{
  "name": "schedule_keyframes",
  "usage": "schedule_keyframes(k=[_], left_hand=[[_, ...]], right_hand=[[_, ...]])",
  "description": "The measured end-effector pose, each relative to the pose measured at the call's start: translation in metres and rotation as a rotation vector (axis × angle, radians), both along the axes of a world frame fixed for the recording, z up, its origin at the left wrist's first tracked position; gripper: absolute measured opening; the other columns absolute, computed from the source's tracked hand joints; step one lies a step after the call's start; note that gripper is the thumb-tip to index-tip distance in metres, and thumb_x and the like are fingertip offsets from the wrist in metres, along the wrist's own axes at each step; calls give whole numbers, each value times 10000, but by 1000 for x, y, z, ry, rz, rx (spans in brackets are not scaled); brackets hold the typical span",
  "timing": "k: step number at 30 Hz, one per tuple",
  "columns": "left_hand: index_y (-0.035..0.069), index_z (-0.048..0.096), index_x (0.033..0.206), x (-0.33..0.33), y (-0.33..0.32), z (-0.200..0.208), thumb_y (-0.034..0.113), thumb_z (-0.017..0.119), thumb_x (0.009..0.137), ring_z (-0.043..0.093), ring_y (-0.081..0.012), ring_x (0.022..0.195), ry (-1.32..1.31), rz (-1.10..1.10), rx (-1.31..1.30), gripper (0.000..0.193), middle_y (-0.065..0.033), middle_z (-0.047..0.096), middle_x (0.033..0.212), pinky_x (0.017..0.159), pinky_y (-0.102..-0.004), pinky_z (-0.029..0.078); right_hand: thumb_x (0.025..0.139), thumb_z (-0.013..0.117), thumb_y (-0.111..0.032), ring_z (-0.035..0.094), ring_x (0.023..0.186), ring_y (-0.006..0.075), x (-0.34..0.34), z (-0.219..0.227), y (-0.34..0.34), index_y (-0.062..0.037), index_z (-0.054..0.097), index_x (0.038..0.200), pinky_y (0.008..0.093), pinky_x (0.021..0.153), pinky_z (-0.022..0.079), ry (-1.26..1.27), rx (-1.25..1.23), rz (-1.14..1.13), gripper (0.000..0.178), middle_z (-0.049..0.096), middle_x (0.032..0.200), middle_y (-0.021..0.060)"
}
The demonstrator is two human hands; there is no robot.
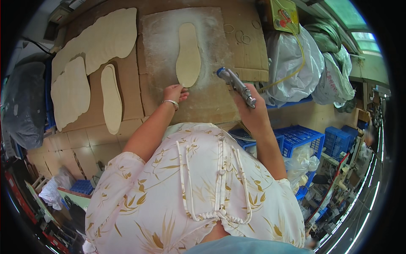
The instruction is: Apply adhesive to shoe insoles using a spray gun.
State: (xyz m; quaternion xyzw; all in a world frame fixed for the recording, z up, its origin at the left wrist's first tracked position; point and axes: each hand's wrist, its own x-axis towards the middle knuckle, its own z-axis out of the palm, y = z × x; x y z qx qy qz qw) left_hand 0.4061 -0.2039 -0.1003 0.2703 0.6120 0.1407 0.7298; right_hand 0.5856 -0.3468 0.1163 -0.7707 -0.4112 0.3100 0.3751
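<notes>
A cream insole (188, 55) lies on a board (158, 46) dusted with whitish overspray. My left hand (174, 92) is at the insole's near end, thumb and forefinger pinching its edge while the other fingers curl loosely. In my right hand (252, 106) is a metal spray gun (240, 86) with a blue front end, held to the right of the insole and tipped toward the far left. A yellow hose (302, 59) runs toward it from the far right. To the left lie a narrow stack of insoles (111, 99) and fanned-out insoles (112, 36).
More overlapping insoles (71, 93) cover the cardboard's left side. Several thin rings (240, 37) lie at the far right, near a yellow container (283, 15). White plastic bags (292, 63) stand beyond the right edge. Blue crates (302, 139) are below right, a dark bag (23, 106) at left.
</notes>
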Motion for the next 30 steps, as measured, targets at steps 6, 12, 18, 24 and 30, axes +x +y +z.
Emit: schedule_keyframes(k=[6, 12, 18, 24, 30], left_hand=[[-20, 570, 990, 0, 0, -1, 139, 558, 872, 653, -199, 690, -9, -1, 2, 198, -116, 648, 865, 565, -275, 550], [-16, 575, 980, -2, -1, -7, 153, 577, 871, 650, -195, 686, -4, -6, 4, 200, -111, 650, 859, 564, -274, 548], [-12, 574, 985, -2, -3, -8, 153, 578, 872, 650, -195, 687, -2, -8, -9, 200, -109, 651, 863, 561, -273, 547], [-16, 565, 1002, -2, -4, -7, 150, 570, 875, 650, -197, 694, -10, -7, -7, 209, -113, 651, 879, 566, -275, 547], [-20, 565, 1002, -2, -3, -5, 146, 566, 877, 649, -200, 700, -4, -6, -11, 208, -118, 649, 885, 581, -280, 548]], right_hand=[[867, 633, -221, 464, 559, 179, -2, -1, 0, -61, 534, 1009, 295, 558, 417, 5, 26, -9, 236, 511, 630, 82], [866, 633, -221, 468, 556, 183, -7, 2, -11, -62, 534, 1015, 296, 555, 417, 25, 6, 69, 239, 516, 633, 89], [869, 628, -228, 475, 562, 181, -3, 4, -17, -60, 539, 1025, 290, 556, 417, -10, -42, 25, 245, 532, 648, 98], [866, 634, -209, 481, 566, 185, -4, 5, -19, -55, 539, 1023, 289, 561, 421, 16, -61, 34, 240, 537, 651, 98], [867, 633, -207, 481, 559, 196, -11, 9, -25, -54, 538, 1022, 296, 558, 425, 60, -67, 88, 238, 540, 651, 103]])
